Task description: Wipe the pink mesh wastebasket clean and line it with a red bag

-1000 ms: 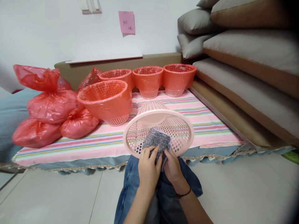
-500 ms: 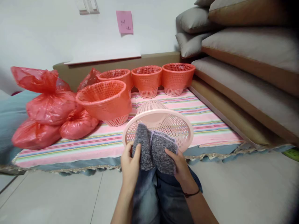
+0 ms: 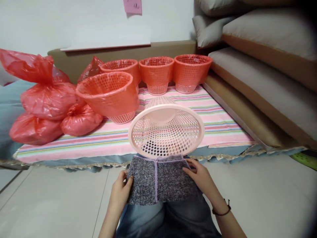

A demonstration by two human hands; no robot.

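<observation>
Grey cloth [image 3: 173, 185] spread over the lap [image 3: 164, 221]

Left hand [image 3: 122, 187] pinches the left edge, right hand [image 3: 198, 174] pinches near the upper right corner — cloth sits just below the rim of the tipped pink basket [image 3: 166, 107], contact unclear. Best done with level grips, light even outward pull, purple trim [image 3: 156, 181] straight — no bunching, no snagging on basket holes.

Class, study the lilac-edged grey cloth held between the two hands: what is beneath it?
Blue jeans show past the near edge of the lilac-edged grey cloth. Whatever lies directly under it is covered and cannot be seen.
</observation>
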